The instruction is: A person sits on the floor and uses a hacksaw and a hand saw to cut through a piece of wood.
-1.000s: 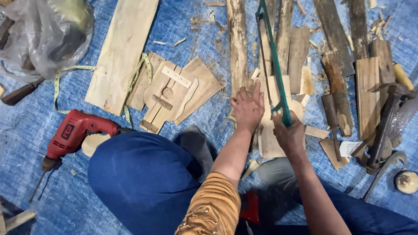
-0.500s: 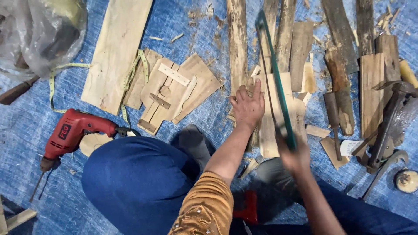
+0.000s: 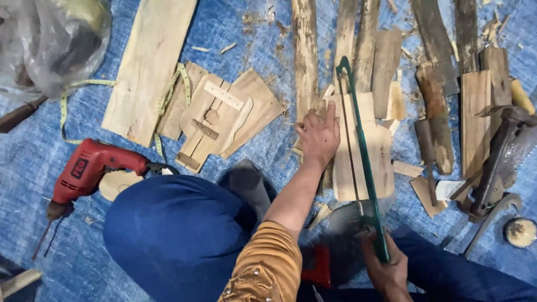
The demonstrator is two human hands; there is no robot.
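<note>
My left hand [image 3: 319,136] presses flat on the left edge of a pale wooden board [image 3: 380,156] lying on the blue tarp. My right hand [image 3: 386,268] grips the handle of a green-framed hacksaw [image 3: 362,151], whose blade runs lengthwise across that board. The saw frame reaches from my right hand up past my left fingertips. My knees in blue trousers [image 3: 173,235] fill the lower part of the view.
A red electric drill [image 3: 92,170] lies at the left by my knee. Cut wooden shapes [image 3: 224,114] and a long plank [image 3: 148,67] with a yellow tape measure [image 3: 168,98] lie beyond it. Rough wood strips [image 3: 305,50], offcuts and metal tools [image 3: 495,168] crowd the right. A plastic bag [image 3: 47,42] sits top left.
My right hand has pulled the hacksaw back toward me, from beside my left hand down to near my knee. My left hand stays pressed on the board.
</note>
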